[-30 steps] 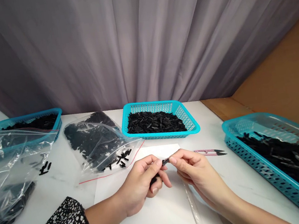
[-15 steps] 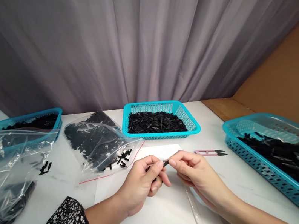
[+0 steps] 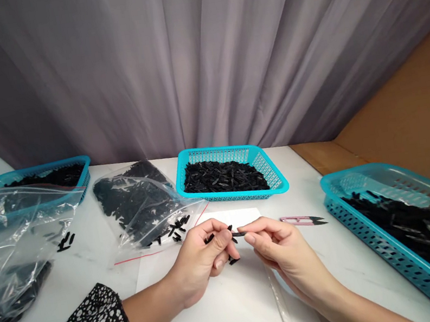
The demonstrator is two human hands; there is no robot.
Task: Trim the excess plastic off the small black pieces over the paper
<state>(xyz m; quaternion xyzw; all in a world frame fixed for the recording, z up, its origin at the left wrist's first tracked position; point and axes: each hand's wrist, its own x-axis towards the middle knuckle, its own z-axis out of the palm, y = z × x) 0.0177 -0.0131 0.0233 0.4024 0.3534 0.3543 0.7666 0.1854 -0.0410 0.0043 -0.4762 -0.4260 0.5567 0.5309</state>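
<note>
Several small black strips point(image 3: 233, 239) poke out between the fingers of my left hand point(image 3: 208, 253), which is closed around them above a white sheet point(image 3: 212, 315). Between the thumb and forefinger of my right hand point(image 3: 280, 243) is one slim black strip point(image 3: 238, 233), its left end reaching the left fingertips. What the strips are made of I cannot tell. More black strips point(image 3: 178, 226) lie at the mouth of a clear zip bag point(image 3: 139, 201) beyond my left hand. Pink-handled thread snips point(image 3: 302, 220) rest just past my right hand.
A blue basket point(image 3: 278, 172) of black strips stands behind my hands. Another blue basket point(image 3: 377, 243) is at the right, and a third blue basket point(image 3: 86, 168) at the far left. A large clear bag point(image 3: 13, 238) covers the left side. Behind everything hangs a grey curtain point(image 3: 142, 69).
My hands have drawn slightly apart, so more of the strip between them shows. More black strips stick out from my left fingers.
</note>
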